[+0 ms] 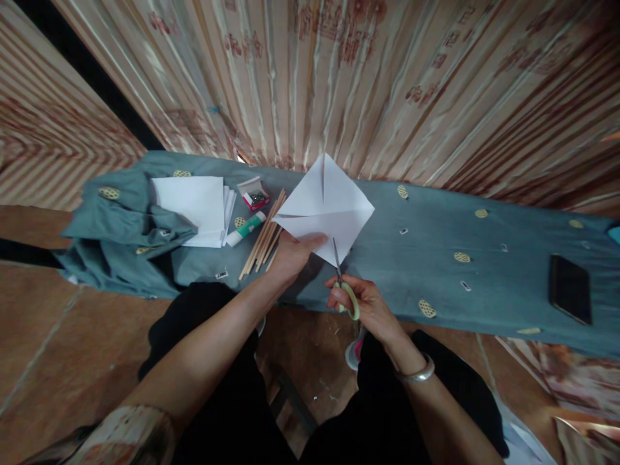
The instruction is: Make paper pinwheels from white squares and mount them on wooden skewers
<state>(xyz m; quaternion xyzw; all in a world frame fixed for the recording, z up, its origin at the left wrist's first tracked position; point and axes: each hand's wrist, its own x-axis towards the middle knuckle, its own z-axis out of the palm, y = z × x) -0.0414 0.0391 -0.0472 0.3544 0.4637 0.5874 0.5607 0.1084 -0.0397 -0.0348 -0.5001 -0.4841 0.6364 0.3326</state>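
A square sheet of white paper (346, 200) is turned cornerwise in front of me, with slits running inward from its far and left corners. My left hand (295, 254) grips its near left edge, thumb on top and the other fingers hidden underneath. In my right hand (361, 300) is a pair of scissors (352, 302) with yellow-green handles. Their blades lie at the paper's near corner, pointing toward its middle. Left of the sheet, a bundle of thin wooden sticks (261, 242) rests on the cloth, partly behind my left hand.
A green-and-white glue stick (247, 228) lies beside the sticks, near a small open red-and-white box (254, 195) of tiny metal pieces. Further left is a stack of white paper (194, 206), partly under bunched cloth. A dark phone (570, 289) lies far right on the grey-green cloth (436, 226).
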